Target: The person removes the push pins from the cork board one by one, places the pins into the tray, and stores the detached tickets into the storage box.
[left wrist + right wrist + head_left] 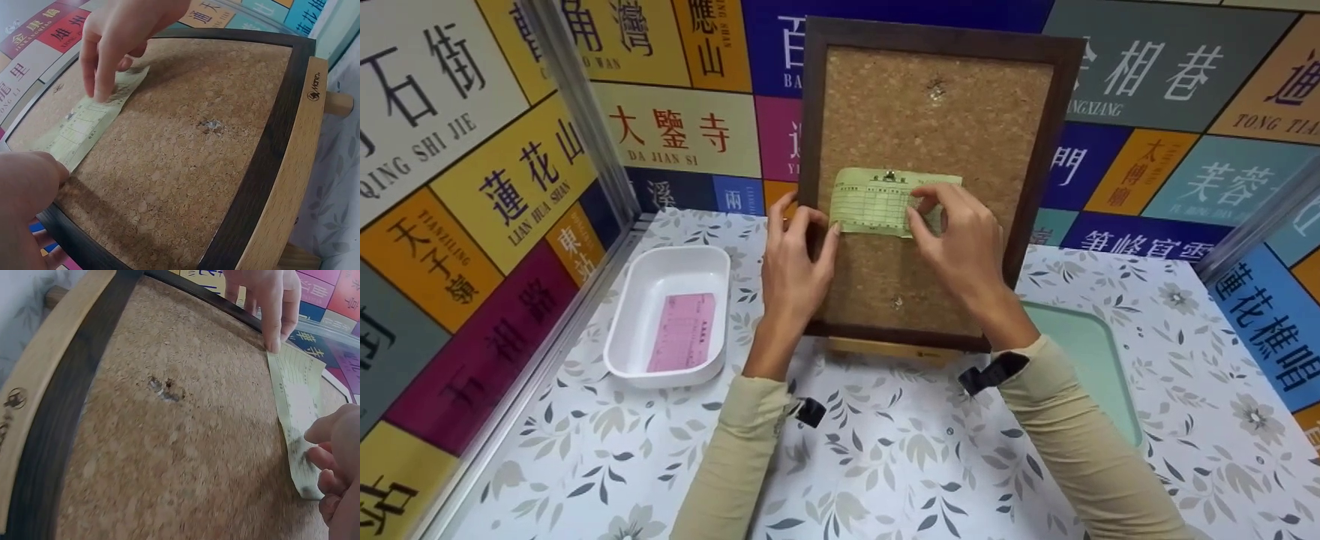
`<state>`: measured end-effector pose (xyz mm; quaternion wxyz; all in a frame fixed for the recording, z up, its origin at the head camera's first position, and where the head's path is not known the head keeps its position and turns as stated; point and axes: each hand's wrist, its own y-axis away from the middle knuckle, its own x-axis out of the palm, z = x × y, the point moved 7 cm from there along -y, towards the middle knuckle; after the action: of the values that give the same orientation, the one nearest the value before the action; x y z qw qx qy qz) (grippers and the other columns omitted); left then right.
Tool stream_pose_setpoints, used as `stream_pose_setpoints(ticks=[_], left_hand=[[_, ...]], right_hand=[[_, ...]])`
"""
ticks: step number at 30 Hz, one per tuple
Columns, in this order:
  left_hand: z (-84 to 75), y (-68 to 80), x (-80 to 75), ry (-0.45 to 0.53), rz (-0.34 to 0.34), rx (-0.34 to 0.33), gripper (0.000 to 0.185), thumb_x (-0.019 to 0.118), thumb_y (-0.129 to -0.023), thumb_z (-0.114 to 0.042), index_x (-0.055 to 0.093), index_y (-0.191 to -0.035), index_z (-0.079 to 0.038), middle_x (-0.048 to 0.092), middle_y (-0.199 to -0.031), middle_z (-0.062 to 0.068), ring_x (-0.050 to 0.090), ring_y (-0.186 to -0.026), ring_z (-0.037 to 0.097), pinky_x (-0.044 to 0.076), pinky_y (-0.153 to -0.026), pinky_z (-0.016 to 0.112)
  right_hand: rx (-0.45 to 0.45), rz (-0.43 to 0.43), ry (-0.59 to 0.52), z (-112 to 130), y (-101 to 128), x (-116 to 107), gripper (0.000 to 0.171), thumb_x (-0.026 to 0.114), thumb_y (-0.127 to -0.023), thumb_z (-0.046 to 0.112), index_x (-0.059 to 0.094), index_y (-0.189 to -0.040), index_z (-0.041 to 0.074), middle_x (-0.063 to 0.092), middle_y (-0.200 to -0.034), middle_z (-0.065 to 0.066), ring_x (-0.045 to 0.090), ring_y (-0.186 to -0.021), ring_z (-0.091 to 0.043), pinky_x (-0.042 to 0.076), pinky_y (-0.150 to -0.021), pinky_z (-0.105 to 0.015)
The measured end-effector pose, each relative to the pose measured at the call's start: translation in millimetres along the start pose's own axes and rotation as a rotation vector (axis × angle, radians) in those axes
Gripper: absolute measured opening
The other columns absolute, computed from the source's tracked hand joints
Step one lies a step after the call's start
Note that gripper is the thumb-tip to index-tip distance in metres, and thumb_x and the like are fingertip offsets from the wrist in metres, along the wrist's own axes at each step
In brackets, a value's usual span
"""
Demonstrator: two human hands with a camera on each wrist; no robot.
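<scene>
Colourful tiles of Chinese street names cover the walls on three sides, and below them a floral-patterned tabletop (900,450) carries what I am working on. One cork board (885,300) in a dark wooden frame stands upright on a pale wooden easel at the middle. One green slip (877,202) lies flat against the cork about halfway up, with one small metal pin (889,177) at its top edge. Two more pin marks show in the cork, one near the top (936,88) and one near the bottom (897,301). One white tray (660,367) sits on the tabletop to the left of the board, well apart from it, and holds one pink slip (684,332). One pale green tray (1099,360) lies to the right, partly behind my forearm. My left hand (795,259) has its thumb against the left edge of the green slip, with the fingers wrapped round the board's left frame edge. My right hand (960,240) pinches the slip's right part between thumb and forefinger, with the other fingers loosely curled over the cork; this grip is narrow, closed on the paper.
</scene>
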<state>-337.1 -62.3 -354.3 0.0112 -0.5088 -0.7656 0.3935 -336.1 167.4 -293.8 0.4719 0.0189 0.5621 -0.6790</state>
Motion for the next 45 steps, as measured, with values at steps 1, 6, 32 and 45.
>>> stream_pose_setpoints(ticks=[1,6,32,45], left_hand=[[-0.2,0.2,0.0,-0.006,0.001,-0.001,0.021,0.073,-0.104,-0.033,0.072,-0.110,-0.013,0.050,-0.161,0.013,0.055,-0.146,0.035,0.054,-0.112,0.048],[-1.0,0.1,0.5,-0.020,0.004,-0.008,0.022,0.073,-0.105,-0.035,0.073,-0.111,-0.014,0.049,-0.162,0.013,0.060,-0.139,0.034,0.057,-0.107,0.047],[3.6,-0.6,0.7,0.026,0.000,0.005,0.014,0.075,-0.104,-0.029,0.073,-0.108,-0.016,0.052,-0.159,0.010,0.068,-0.126,0.029,0.056,-0.108,0.046],[5.9,-0.1,-0.6,0.046,0.002,-0.005,0.014,0.075,-0.104,-0.029,0.075,-0.108,-0.015,0.053,-0.158,0.011,0.064,-0.133,0.029,0.053,-0.113,0.047]], right_hand=[[0.000,0.001,-0.011,1,-2,2,0.018,0.078,-0.100,0.026,0.079,-0.116,0.019,0.076,-0.096,0.003,0.053,-0.067,-0.013,0.038,-0.060,-0.032],[-0.016,0.000,-0.063,8,-11,9,0.019,0.077,-0.100,0.023,0.079,-0.118,0.017,0.075,-0.094,0.002,0.055,-0.069,-0.014,0.040,-0.064,-0.030],[-0.020,-0.054,-0.116,16,-24,16,0.017,0.076,-0.098,0.017,0.079,-0.113,0.009,0.075,-0.091,-0.003,0.063,-0.075,-0.015,0.047,-0.072,-0.029],[0.017,-0.068,-0.114,17,-26,17,0.013,0.075,-0.101,0.021,0.079,-0.107,0.011,0.075,-0.090,-0.002,0.063,-0.073,-0.013,0.047,-0.071,-0.027]])
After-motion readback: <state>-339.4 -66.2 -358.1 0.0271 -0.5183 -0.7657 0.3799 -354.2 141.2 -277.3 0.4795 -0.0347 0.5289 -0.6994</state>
